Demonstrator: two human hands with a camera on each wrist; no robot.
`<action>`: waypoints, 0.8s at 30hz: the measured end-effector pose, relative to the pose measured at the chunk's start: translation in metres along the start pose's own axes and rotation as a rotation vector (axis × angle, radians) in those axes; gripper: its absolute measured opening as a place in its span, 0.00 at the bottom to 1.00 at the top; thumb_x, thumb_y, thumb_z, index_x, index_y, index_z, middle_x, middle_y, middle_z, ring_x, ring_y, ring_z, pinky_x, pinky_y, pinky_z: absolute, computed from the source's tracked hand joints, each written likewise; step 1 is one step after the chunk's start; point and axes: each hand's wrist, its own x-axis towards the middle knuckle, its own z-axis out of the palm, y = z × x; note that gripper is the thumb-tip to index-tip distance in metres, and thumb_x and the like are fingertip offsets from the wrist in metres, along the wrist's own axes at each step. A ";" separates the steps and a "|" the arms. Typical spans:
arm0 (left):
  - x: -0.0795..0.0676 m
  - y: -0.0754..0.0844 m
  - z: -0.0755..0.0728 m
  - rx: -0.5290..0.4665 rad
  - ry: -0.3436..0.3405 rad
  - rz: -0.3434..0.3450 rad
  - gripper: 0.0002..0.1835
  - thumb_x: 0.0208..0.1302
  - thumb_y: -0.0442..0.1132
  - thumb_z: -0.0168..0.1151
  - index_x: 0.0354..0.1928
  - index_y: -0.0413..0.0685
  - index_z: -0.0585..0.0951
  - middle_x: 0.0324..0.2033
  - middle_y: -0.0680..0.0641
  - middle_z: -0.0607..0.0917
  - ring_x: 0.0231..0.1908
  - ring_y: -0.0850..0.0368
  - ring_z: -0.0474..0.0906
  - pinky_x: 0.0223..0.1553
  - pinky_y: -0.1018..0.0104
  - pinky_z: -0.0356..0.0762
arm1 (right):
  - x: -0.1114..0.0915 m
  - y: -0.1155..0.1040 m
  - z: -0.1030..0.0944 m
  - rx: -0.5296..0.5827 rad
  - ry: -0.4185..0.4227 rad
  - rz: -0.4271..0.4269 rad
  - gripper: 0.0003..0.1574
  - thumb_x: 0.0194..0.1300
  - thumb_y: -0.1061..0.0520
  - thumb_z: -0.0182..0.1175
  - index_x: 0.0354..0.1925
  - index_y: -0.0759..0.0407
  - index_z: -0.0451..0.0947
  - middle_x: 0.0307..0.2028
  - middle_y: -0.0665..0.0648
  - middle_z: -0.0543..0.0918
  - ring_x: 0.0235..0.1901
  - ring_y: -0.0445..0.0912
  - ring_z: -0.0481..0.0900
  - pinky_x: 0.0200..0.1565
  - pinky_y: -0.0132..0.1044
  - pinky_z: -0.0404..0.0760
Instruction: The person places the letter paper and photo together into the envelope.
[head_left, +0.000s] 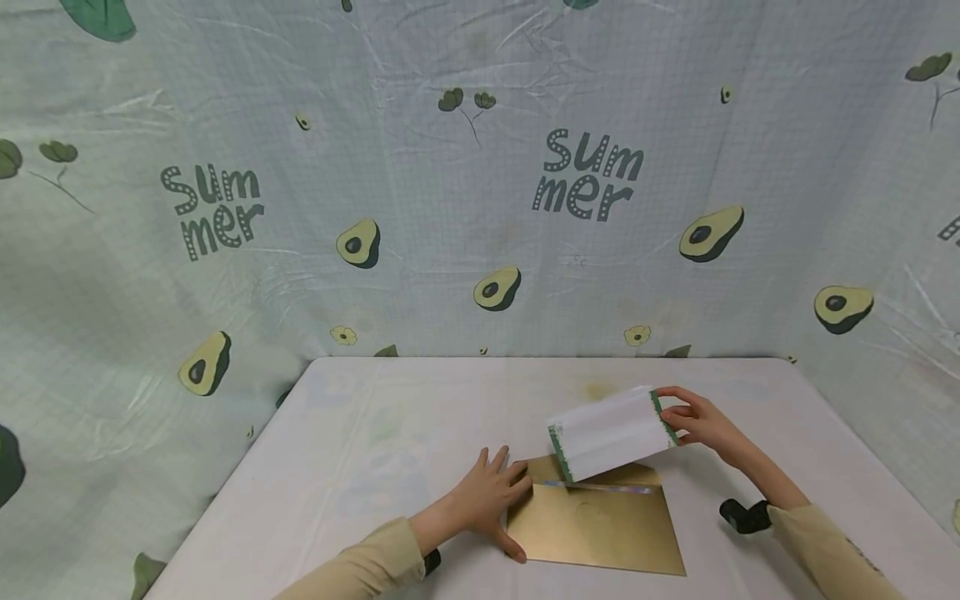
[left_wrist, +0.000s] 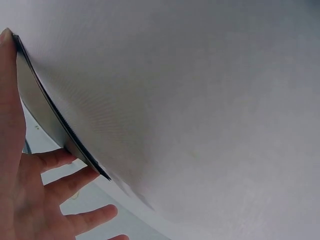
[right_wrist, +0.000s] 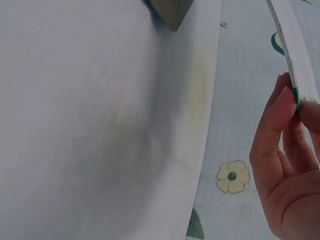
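A flat gold envelope (head_left: 600, 533) lies on the table, crossed near its far side by a shiny iridescent strip. My left hand (head_left: 487, 496) rests along its left edge with fingers spread. In the left wrist view, the thumb is at one end of the envelope's edge (left_wrist: 42, 107) and fingertips touch near the other. Above the envelope's far part, a white flat packet (head_left: 611, 435) with green jagged ends is held tilted. My right hand (head_left: 693, 421) pinches its right end between thumb and fingers. The right wrist view shows the packet (right_wrist: 300, 55) nearly edge-on.
A white cloth covers the table (head_left: 360, 500). Behind and beside it hangs a pale curtain (head_left: 420, 183) printed with avocados and lettering. Dark wrist devices (head_left: 746, 517) sit at both sleeve cuffs.
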 end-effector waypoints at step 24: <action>0.000 0.001 0.000 0.097 -0.020 -0.008 0.52 0.30 0.86 0.39 0.55 0.58 0.63 0.58 0.50 0.67 0.59 0.45 0.65 0.52 0.50 0.68 | -0.018 0.013 -0.020 -0.343 0.237 -0.101 0.23 0.65 0.61 0.48 0.57 0.66 0.61 0.39 0.70 0.79 0.29 0.27 0.71 0.26 0.32 0.75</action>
